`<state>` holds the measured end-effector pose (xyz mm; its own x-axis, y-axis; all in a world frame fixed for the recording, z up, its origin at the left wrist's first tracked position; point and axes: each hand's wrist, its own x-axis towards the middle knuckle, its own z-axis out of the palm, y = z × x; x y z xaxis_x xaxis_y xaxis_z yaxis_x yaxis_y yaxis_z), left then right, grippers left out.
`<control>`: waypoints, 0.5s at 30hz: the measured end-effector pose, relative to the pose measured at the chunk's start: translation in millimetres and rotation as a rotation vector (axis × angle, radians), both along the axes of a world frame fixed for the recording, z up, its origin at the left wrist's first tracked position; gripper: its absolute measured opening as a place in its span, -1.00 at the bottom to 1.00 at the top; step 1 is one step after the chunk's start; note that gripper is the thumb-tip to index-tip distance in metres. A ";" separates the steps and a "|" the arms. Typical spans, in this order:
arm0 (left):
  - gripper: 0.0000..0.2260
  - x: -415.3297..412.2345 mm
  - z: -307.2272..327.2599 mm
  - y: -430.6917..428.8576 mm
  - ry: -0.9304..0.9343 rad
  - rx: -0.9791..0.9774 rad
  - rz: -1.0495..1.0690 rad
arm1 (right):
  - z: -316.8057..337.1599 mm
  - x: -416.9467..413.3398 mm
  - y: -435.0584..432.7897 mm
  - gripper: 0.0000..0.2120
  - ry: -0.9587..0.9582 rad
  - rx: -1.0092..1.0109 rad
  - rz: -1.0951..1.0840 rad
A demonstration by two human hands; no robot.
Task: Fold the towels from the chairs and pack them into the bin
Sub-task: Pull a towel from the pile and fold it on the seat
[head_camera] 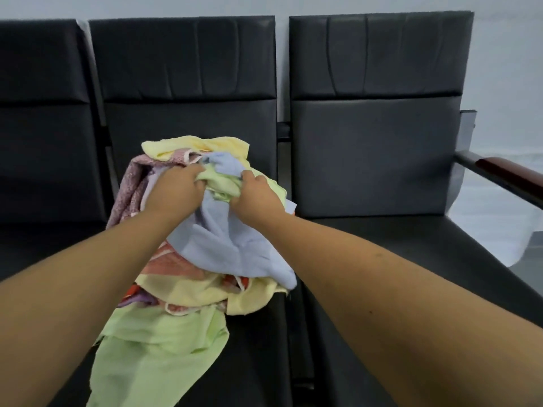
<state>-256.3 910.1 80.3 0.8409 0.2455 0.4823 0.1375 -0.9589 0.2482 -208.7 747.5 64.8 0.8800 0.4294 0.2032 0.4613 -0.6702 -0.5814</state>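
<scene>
Pale grey wall (499,54) runs behind a row of three black padded chairs. The middle chair (182,60) carries a loose heap of unfolded towels on its seat, reaching up against the lower backrest. The right chair (376,142) has a bare seat and a dark red armrest (505,171) at its far side. Only part of the left chair (38,113) shows.

At the top of the heap lies a yellow towel (202,145), with a pink towel (132,186) draped down the left side. A blue towel (229,245) spreads across the middle and hangs toward the seat's right edge. A large green towel (152,348) spills over the front of the seat.

Both bare arms reach forward over the heap. The left hand (176,189) and right hand (258,195) sit near each other, each with its fingers (197,174) curled into a bunched light green towel (220,183) that lies on the blue one.
</scene>
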 end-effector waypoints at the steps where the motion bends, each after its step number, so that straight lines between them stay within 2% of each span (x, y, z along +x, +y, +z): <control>1: -0.71 0.6 -1.3 1.9 -0.023 0.022 -0.011 | -0.8 3.6 4.5 -0.51 0.004 0.010 0.005; 5: -0.77 -5.2 -2.4 5.4 -0.082 0.011 -0.114 | 3.3 8.2 9.6 -0.70 0.027 0.042 0.002; 9: -0.76 -18.8 1.9 -0.2 -0.029 -0.009 -0.259 | 16.2 2.2 -2.0 -0.83 0.055 0.100 0.032; 12: -0.77 -32.6 0.9 -7.5 0.085 -0.070 -0.294 | 18.6 -4.1 -5.7 -0.79 0.129 0.165 0.087; 14: -0.76 -43.0 -3.8 -9.0 0.156 -0.128 -0.270 | 14.3 -12.5 -4.1 -0.86 0.136 0.171 0.104; 15: -0.76 -47.0 -7.4 -8.3 0.178 -0.133 -0.263 | 9.7 -15.8 -2.3 -0.76 0.135 0.170 0.114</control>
<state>-303.2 901.8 72.9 0.9520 0.0597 0.3004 -0.0577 -0.9283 0.3674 -224.5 745.2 74.5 0.8521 0.4968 0.1647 0.4384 -0.5057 -0.7430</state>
